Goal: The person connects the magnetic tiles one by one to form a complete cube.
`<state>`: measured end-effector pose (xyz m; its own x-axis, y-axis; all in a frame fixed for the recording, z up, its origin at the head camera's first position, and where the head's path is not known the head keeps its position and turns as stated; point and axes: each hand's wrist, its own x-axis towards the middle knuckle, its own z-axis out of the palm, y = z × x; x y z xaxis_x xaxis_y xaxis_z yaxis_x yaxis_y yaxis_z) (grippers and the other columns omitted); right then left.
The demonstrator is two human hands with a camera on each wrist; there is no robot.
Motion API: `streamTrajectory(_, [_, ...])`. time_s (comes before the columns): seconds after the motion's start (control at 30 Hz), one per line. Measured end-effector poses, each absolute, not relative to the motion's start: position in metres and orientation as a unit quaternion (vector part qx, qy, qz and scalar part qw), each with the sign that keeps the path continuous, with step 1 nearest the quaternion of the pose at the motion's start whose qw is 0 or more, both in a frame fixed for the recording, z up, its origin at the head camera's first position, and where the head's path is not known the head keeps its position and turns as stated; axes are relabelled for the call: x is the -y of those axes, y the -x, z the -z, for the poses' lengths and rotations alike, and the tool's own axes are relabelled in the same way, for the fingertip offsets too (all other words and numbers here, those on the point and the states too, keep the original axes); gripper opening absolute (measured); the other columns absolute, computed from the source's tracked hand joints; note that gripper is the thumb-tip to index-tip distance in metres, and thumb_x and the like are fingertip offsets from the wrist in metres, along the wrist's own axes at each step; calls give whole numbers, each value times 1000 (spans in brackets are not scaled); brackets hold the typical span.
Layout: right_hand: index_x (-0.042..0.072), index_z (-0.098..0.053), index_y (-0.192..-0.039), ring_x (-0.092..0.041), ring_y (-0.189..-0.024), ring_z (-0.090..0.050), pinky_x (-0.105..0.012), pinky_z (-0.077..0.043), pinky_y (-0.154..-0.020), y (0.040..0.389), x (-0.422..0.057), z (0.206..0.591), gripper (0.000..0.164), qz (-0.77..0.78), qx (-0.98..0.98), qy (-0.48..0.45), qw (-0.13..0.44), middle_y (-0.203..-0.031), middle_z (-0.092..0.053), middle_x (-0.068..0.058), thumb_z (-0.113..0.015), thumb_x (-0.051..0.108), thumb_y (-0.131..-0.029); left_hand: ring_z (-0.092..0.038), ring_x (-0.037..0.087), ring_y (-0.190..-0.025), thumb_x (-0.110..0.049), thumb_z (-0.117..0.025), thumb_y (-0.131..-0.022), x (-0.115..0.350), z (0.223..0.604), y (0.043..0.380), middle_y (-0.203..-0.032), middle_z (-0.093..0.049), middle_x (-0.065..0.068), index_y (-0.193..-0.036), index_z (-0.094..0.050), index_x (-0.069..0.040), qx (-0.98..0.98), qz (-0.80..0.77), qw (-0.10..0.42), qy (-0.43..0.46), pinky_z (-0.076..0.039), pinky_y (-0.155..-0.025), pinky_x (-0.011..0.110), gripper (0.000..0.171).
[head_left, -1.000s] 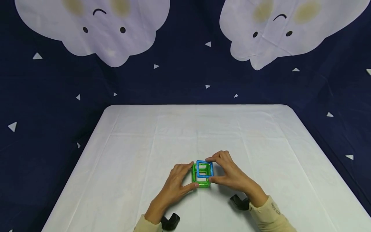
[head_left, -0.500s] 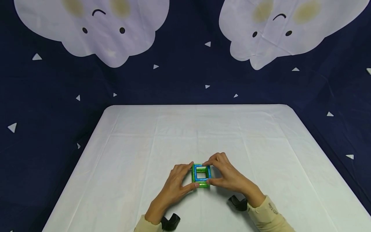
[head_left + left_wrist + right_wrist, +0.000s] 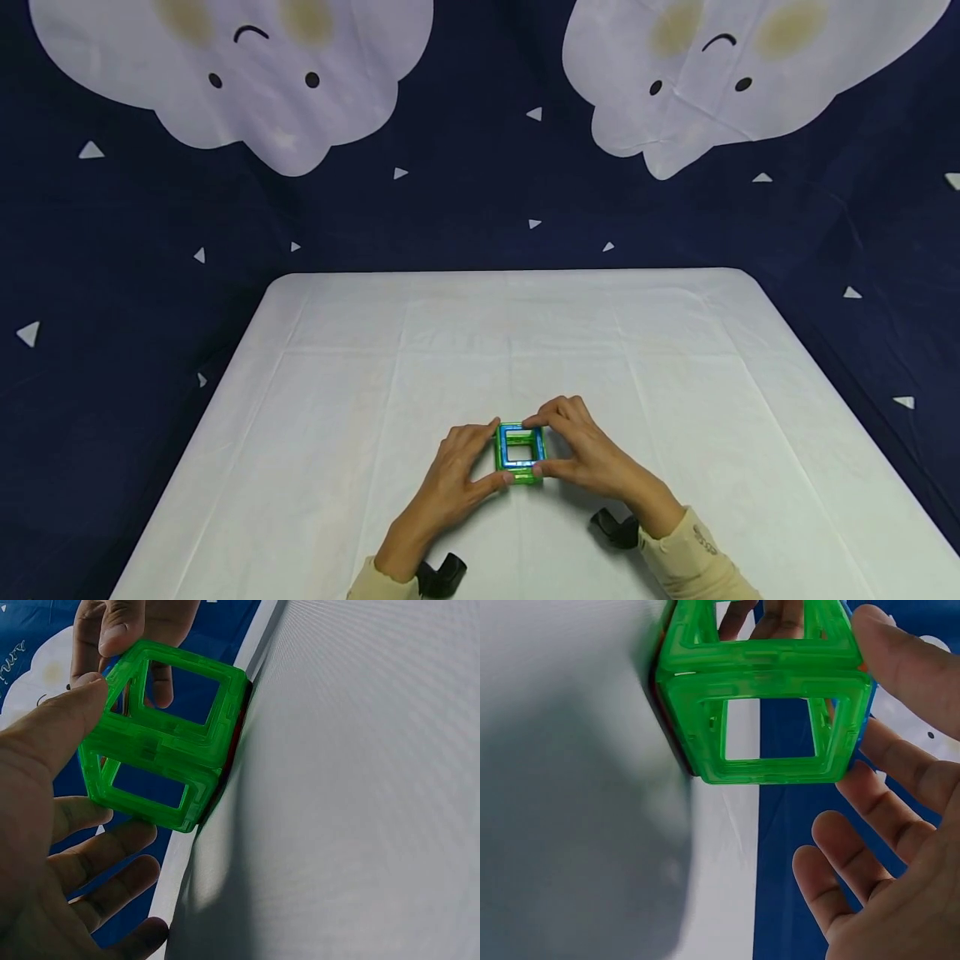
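Note:
A cube of green see-through magnetic tiles (image 3: 522,477) stands on the white table, its square frames open in the middle. Across its top lies a blue square magnetic tile (image 3: 503,447). My left hand (image 3: 452,472) grips the cube from the left, thumb at the near side and fingers at the far side. From the right, my right hand (image 3: 592,454) pinches the blue tile between thumb and forefinger. In the right wrist view a thin blue edge shows beside the thumb. A dark red layer (image 3: 239,727) lies under the green walls in the left wrist view.
White cloth covers the table (image 3: 390,333). A dark blue curtain (image 3: 480,208) with clouds and small triangles hangs behind its far edge. Black wrist mounts (image 3: 442,575) sit by both sleeves, close over the tabletop.
My right hand has moved left and slightly nearer, bringing the blue tile from an offset position down onto the cube's top. My left hand has kept its grip and place.

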<state>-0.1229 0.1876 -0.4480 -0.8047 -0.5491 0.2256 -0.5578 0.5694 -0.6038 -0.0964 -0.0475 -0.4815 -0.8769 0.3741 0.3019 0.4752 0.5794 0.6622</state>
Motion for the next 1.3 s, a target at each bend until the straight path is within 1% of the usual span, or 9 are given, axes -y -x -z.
streamTrajectory(0.2, [22,-58,-122,-8,-109,-35,-39,-44,-92,123,-188,451,56,-348,885,-308,15,-118,-49,6,-81,29,-70,-48,18,-118,-40,-71,-80,47,481,96,-122,-58,2,-141,-45,-11,888,390,62,237,-39,-96,41,73])
streamTrajectory(0.4, [14,-57,-128,-9,-109,-34,-39,-43,-91,122,-190,454,66,-348,889,-296,17,-118,-46,3,-81,33,-69,-48,19,-118,-40,-71,-80,47,481,96,-122,-58,3,-141,-44,-10,888,391,59,236,-38,-98,43,73])
streamTrajectory(0.5, [12,-58,-127,-8,-107,-34,-38,-44,-90,122,-191,455,65,-352,887,-297,17,-116,-47,4,-80,34,-70,-48,19,-118,-41,-71,-80,47,481,96,-123,-58,3,-141,-44,-11,887,394,55,234,-38,-98,43,73])
streamTrajectory(0.63, [11,-60,-126,-7,-104,-34,-35,-43,-88,123,-191,458,65,-355,882,-307,31,-114,-48,4,-79,34,-69,-48,19,-118,-40,-71,-80,47,480,96,-122,-58,3,-141,-44,-10,886,395,55,236,-38,-97,42,73])
streamTrajectory(0.83, [11,-60,-128,-6,-101,-34,-30,-42,-84,122,-190,464,65,-357,881,-306,51,-112,-50,4,-78,33,-69,-48,20,-118,-40,-70,-81,47,481,97,-122,-58,4,-141,-44,-10,888,389,61,238,-38,-98,42,72])
streamTrajectory(1.03, [11,-59,-129,-5,-100,-34,-29,-42,-83,120,-190,466,66,-355,884,-301,52,-111,-49,3,-77,34,-69,-48,21,-119,-41,-69,-81,46,481,96,-123,-58,5,-142,-43,-11,889,393,52,231,-38,-98,43,73])
streamTrajectory(1.3, [13,-57,-131,-6,-101,-36,-32,-43,-84,119,-192,468,67,-358,886,-289,46,-112,-50,3,-77,34,-70,-48,20,-118,-43,-67,-83,44,481,96,-123,-58,3,-142,-43,-11,887,400,48,226,-37,-98,44,71])
